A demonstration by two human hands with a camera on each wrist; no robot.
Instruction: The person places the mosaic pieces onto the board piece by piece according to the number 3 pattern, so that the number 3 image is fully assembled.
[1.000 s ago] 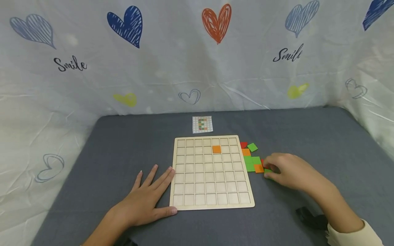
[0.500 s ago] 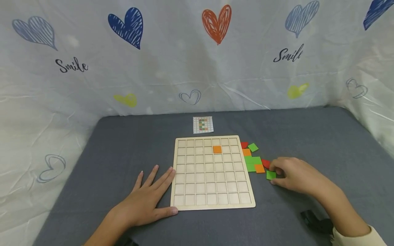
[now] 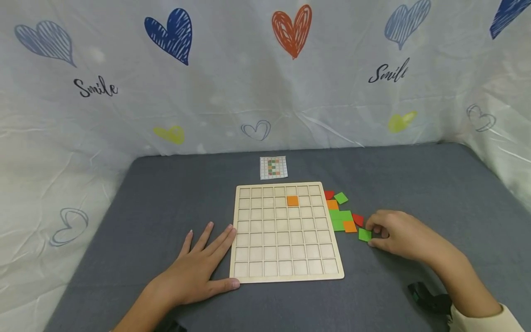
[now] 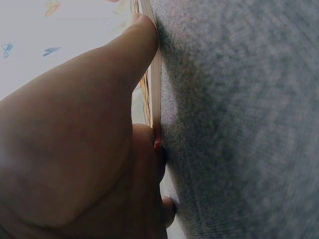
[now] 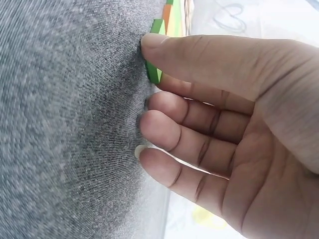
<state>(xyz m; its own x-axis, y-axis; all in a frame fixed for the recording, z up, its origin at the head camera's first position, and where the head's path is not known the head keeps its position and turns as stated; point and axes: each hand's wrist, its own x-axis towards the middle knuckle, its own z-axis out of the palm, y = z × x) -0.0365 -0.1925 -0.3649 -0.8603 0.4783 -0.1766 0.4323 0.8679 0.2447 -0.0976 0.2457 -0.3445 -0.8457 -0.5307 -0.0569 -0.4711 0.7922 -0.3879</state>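
Observation:
On the table lies a cream square board (image 3: 274,280) with a raised grid, one orange square tile (image 3: 292,201) in its upper part. My left hand (image 3: 199,274) spreads along the board's left side, fingertips and thumb at its edge; the left wrist view shows the thumb (image 4: 134,50) against the rim. Right of the board, a green square tile (image 3: 364,235) lies flat, apart from the other tiles. My right hand (image 3: 400,235) is beside it, fingers loosely bent, thumb and index apart at its right corners. In the right wrist view the thumb (image 5: 189,57) overlaps this green tile (image 5: 156,74).
Green tiles (image 3: 340,216), orange tiles (image 3: 350,226) and red pieces (image 3: 358,219) cluster along the board's right edge, some partly under it. Behind the board lies a small printed grid card (image 3: 274,168). A white curtain (image 3: 232,83) with printed hearts hangs at the back.
The green tile has come away from the cluster, a little to the right and nearer. My right hand has drawn back right, uncovering that tile and a red piece. The left hand stays put.

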